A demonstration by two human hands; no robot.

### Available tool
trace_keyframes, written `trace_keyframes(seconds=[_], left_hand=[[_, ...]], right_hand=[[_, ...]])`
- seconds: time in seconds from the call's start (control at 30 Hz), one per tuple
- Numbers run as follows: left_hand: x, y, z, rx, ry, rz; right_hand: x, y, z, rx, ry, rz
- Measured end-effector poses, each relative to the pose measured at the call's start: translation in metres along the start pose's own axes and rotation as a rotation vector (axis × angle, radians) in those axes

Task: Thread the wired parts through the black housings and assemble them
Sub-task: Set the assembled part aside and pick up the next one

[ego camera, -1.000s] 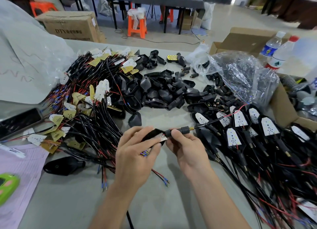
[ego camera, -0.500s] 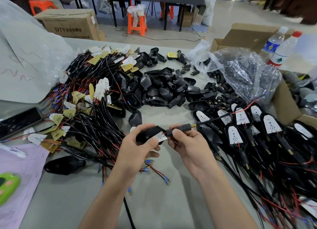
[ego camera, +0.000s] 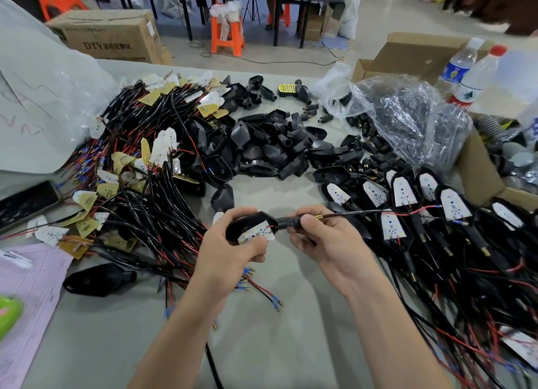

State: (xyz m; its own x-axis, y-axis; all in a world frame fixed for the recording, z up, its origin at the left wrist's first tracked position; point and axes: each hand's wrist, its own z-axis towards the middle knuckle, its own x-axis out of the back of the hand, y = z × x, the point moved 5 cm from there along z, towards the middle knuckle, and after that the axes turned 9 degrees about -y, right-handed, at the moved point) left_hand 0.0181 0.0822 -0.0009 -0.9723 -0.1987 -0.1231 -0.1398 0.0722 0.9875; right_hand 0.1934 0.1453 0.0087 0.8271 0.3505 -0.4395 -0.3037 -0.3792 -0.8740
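My left hand point(ego camera: 233, 251) grips a black housing point(ego camera: 247, 224) with a white LED board point(ego camera: 256, 233) lying in its open face. My right hand point(ego camera: 323, 240) pinches the housing's black stem point(ego camera: 291, 222), which ends in a brass tip point(ego camera: 317, 216). A black cable with a red wire point(ego camera: 378, 212) runs from that tip to the right. A heap of wired LED boards point(ego camera: 145, 184) lies at the left. Empty black housings point(ego camera: 262, 152) are piled in the middle. Assembled units point(ego camera: 422, 208) lie in rows at the right.
A clear plastic bag point(ego camera: 407, 120) holding small black parts sits at the back right, beside cardboard boxes point(ego camera: 483, 170) and two water bottles point(ego camera: 468, 77). One single housing point(ego camera: 99, 279) lies at the left front, near pink paper point(ego camera: 26, 295) and a phone point(ego camera: 26, 202).
Both hands have lifted the housing slightly and turned it. The LED board now sits further inside the housing face, and the cable is drawn further out to the right.
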Motion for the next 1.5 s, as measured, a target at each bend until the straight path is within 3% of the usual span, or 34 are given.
trace_keyframes(seconds=[0.13,0.33,0.7,0.93,1.07,1.2,1.33,1.5], left_hand=[[0.003,-0.005,0.001,0.019,0.077,0.031],[0.000,-0.003,-0.003,0.020,0.102,0.050],[-0.021,0.002,-0.004,0.030,0.008,-0.044],[-0.019,0.005,0.001,0.051,0.003,-0.055],[-0.022,0.005,-0.001,0.132,-0.149,-0.152],[-0.008,0.006,0.000,0.163,0.030,-0.008],[-0.007,0.014,-0.009,0.098,0.143,0.397],[-0.013,0.029,-0.019,-0.014,0.220,0.459]], right_hand=[[-0.002,-0.005,-0.001,-0.001,-0.094,-0.029],[-0.002,-0.009,-0.001,-0.033,-0.106,-0.055],[0.002,-0.007,0.005,-0.012,-0.003,-0.133],[-0.009,-0.004,0.008,0.036,-0.035,-0.210],[-0.003,-0.014,0.006,0.079,-0.026,-0.263],[0.005,-0.022,0.003,0.137,0.049,-0.220],[0.003,-0.018,-0.001,0.110,0.108,-0.205],[0.007,-0.007,-0.001,0.086,0.283,-0.098]])
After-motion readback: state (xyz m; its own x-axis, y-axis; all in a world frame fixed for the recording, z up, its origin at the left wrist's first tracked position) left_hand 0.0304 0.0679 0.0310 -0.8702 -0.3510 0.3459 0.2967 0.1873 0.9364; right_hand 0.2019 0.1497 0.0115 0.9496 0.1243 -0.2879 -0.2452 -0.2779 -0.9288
